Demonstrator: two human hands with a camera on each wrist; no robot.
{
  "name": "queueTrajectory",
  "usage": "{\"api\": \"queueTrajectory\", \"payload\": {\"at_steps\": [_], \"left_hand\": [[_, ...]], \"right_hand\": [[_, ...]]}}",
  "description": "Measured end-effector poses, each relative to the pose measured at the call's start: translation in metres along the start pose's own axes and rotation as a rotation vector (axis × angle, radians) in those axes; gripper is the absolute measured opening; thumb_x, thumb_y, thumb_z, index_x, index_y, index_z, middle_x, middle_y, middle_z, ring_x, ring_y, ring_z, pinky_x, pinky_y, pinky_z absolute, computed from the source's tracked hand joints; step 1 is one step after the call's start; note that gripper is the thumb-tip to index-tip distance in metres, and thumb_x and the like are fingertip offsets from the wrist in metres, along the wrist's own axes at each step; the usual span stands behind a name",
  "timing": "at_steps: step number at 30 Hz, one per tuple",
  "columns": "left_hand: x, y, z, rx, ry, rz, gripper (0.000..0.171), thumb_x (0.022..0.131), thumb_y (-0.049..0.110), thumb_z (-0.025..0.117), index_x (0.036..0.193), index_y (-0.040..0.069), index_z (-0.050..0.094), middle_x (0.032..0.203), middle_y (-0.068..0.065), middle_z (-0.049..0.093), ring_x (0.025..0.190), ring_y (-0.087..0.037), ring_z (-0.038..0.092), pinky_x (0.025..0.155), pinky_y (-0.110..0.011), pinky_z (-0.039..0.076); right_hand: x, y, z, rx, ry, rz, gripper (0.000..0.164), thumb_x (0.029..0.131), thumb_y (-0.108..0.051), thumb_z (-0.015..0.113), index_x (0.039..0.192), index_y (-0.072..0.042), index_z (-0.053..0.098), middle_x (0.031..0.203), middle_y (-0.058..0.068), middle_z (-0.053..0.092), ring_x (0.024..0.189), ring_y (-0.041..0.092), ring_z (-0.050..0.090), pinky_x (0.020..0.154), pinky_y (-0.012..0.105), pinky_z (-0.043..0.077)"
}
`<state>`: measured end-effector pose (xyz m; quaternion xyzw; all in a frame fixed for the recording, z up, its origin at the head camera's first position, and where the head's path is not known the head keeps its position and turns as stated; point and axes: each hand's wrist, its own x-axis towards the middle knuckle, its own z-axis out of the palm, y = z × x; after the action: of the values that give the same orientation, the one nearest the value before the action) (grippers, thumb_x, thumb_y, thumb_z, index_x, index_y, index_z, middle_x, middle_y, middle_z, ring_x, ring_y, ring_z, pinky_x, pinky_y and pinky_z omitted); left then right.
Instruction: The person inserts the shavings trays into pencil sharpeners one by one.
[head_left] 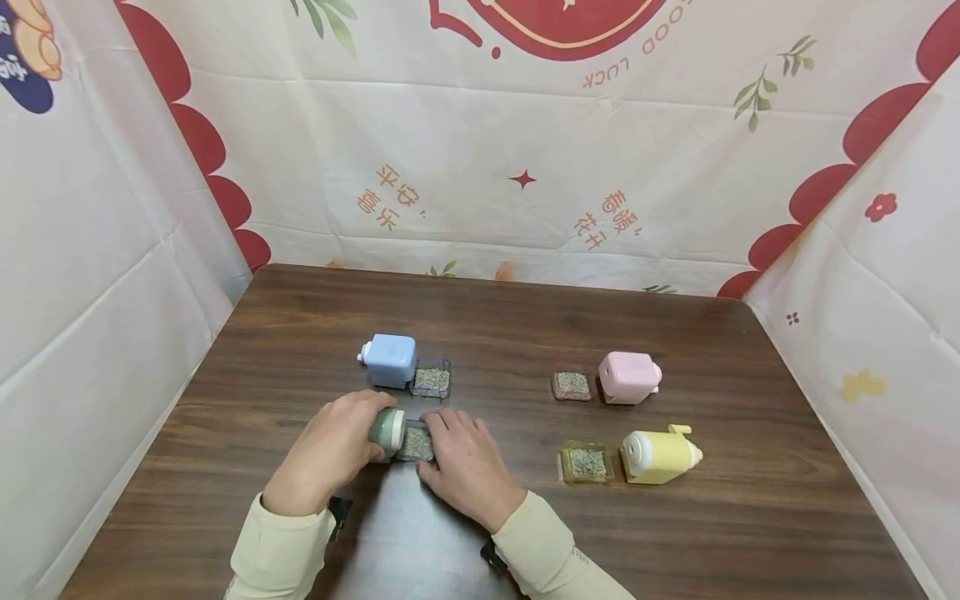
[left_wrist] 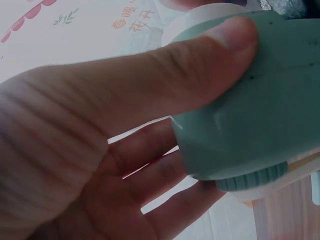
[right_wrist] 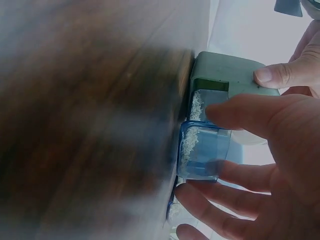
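Note:
My left hand (head_left: 330, 450) grips a green pencil sharpener (head_left: 383, 427) near the left middle of the table. In the left wrist view its thumb (left_wrist: 220, 55) lies across the green body (left_wrist: 260, 110), the other fingers beneath. Beside the sharpener's opening sits its clear drawer (head_left: 417, 443), holding pale shavings. My right hand (head_left: 472, 462) holds this drawer between thumb and fingers. In the right wrist view the bluish drawer (right_wrist: 205, 145) lines up with the green body (right_wrist: 220, 65); how far it sits inside, I cannot tell.
A blue sharpener (head_left: 392, 361) and its drawer (head_left: 432, 382) lie just behind my hands. To the right are a pink sharpener (head_left: 628, 377) with a drawer (head_left: 572, 385), and a yellow sharpener (head_left: 660, 456) with a drawer (head_left: 587, 463). A printed cloth (head_left: 465, 133) hangs behind the table.

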<state>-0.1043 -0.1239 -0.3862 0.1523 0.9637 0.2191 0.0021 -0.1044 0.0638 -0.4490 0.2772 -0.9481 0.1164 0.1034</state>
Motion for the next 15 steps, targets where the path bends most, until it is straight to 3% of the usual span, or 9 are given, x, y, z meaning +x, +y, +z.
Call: {"api": "queueTrajectory", "payload": {"at_steps": [15], "left_hand": [[0.0002, 0.0018, -0.0021, 0.000, -0.004, -0.003, 0.054, 0.060, 0.001, 0.088, 0.110, 0.008, 0.068, 0.111, -0.010, 0.071, 0.093, -0.025, 0.064, 0.081, -0.048, 0.055]], "right_hand": [[0.0087, -0.0088, 0.0062, 0.040, -0.004, -0.013, 0.051, 0.076, -0.035, 0.074, 0.118, -0.009, 0.060, 0.108, 0.005, 0.066, 0.097, 0.020, 0.059, 0.076, 0.040, 0.054]]}}
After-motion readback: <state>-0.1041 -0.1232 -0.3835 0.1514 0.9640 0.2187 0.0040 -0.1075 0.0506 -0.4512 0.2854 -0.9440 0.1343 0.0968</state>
